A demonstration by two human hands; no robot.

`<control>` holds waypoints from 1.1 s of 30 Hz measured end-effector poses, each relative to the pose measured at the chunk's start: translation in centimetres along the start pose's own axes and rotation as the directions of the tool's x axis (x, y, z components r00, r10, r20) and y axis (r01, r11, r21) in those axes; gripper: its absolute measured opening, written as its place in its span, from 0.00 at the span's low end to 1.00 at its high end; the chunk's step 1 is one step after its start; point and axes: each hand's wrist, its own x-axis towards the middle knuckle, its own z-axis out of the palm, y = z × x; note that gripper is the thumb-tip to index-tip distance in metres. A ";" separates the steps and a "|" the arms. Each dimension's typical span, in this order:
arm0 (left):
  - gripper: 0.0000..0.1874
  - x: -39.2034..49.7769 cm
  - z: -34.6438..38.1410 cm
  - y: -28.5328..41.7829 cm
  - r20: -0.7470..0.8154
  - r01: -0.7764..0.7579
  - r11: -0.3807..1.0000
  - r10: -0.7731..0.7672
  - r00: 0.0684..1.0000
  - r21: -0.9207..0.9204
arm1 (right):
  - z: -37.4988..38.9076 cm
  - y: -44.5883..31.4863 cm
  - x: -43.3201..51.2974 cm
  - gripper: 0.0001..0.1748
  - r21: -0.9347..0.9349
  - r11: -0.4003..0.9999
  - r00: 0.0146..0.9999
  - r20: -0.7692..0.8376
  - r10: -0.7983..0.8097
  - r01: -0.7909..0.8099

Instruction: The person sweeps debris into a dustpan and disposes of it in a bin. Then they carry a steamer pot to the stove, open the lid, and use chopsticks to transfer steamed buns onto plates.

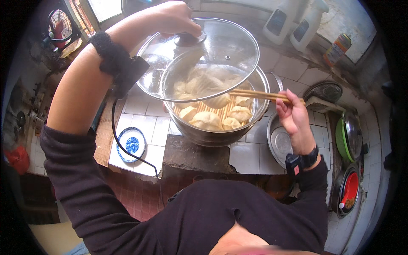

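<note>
My left hand (178,20) grips the dark knob of a glass pot lid (220,41), which is held tilted over the far part of a metal steamer pot (216,138). Inside the pot, several dumplings (206,120) rest on a slatted steaming rack (215,110); those at the back show blurred through the lid and steam. My right hand (291,116) holds a pair of wooden chopsticks (264,95) that reach over the pot's right rim. Their tips are by a dumpling (218,101) near the middle, partly behind the lid's edge; whether they pinch it I cannot tell.
A blue-and-white dish (131,145) is on the tiled counter at left, with a black cable (127,153) across it. A metal basin (277,140) stands right of the pot. Farther right are a green basket (342,137) and a red scoop (350,188). White bottles (280,22) line the back.
</note>
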 end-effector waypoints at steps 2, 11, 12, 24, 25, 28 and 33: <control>0.20 0.7 -0.5 -0.5 0.061 0.015 0.999 -0.017 0.998 0.037 | -1.8 0.7 -1.3 0.11 0.110 0.994 0.999 -0.044 0.000 0.004; 0.20 1.9 -0.3 -1.2 0.025 0.004 1.000 -0.004 1.000 0.007 | -9.7 1.2 -6.0 0.09 0.526 0.832 0.983 -0.127 -0.130 0.177; 0.20 2.0 0.1 -1.1 0.037 0.020 1.000 -0.021 0.999 0.012 | -10.5 0.8 -6.5 0.09 0.533 0.823 0.980 -0.124 -0.155 0.197; 0.19 2.3 5.9 4.0 0.247 -0.003 0.977 -0.051 0.968 0.213 | -13.0 -2.7 -6.5 0.10 0.579 0.769 0.959 -0.089 -0.270 0.271; 0.19 2.3 6.3 4.3 0.265 -0.003 0.976 -0.057 0.962 0.220 | -12.8 -2.7 -6.2 0.10 0.575 0.772 0.958 -0.083 -0.274 0.270; 0.19 2.1 7.2 4.8 0.248 -0.007 0.980 -0.044 0.968 0.200 | -12.5 -2.7 -5.7 0.10 0.568 0.781 0.962 -0.082 -0.261 0.260; 0.20 2.0 8.0 5.1 0.299 0.040 0.978 -0.102 0.949 0.205 | -12.4 -2.8 -5.3 0.10 0.575 0.782 0.969 -0.100 -0.226 0.241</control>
